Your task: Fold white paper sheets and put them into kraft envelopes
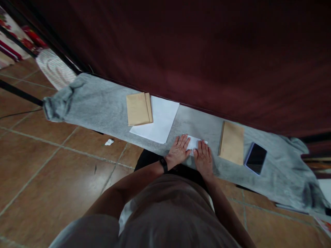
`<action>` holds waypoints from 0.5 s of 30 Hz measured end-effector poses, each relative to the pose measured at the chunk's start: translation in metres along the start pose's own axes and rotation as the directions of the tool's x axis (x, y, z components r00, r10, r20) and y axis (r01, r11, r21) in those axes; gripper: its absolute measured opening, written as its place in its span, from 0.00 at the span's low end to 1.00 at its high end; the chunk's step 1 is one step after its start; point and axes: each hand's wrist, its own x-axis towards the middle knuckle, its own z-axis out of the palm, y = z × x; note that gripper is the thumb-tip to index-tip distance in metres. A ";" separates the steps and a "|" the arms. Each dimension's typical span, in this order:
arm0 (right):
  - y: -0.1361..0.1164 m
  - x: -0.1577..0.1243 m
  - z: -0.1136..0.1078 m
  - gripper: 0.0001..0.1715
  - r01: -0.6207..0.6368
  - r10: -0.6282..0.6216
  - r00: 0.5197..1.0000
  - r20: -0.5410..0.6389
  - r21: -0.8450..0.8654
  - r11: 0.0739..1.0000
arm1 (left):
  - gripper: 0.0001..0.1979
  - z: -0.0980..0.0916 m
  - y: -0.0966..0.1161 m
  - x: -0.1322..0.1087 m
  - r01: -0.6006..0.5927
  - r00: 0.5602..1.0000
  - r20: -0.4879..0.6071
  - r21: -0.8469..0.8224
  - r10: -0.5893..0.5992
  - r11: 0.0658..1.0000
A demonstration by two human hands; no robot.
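Observation:
A small folded white paper [193, 143] lies on the grey cloth near the front edge. My left hand [179, 150] rests flat on its left end, fingers spread, with a dark band on the wrist. On the right end of the paper lies my right hand [203, 157], its fingers stretched out and flat. Large white sheets [161, 120] are spread to the left of my hands, and brown envelopes [137, 109] overlap their left part.
Another stack of brown envelopes [232, 142] lies to the right, with a phone [256, 157] beside it. A dark red curtain [186, 62] hangs behind the grey cloth [100, 103]. White scrap [109, 142] is on the tiled floor.

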 end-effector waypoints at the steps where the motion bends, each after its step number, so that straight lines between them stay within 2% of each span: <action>1: 0.002 -0.001 -0.001 0.34 -0.008 0.008 1.000 -0.006 -0.003 1.000 | 0.33 -0.001 0.000 0.000 0.001 1.000 -0.004 0.001 -0.001 1.000; 15: 0.015 -0.009 -0.006 0.37 -0.094 0.093 0.995 -0.041 -0.003 0.996 | 0.33 -0.008 -0.008 -0.014 0.015 0.999 -0.036 -0.043 -0.016 0.999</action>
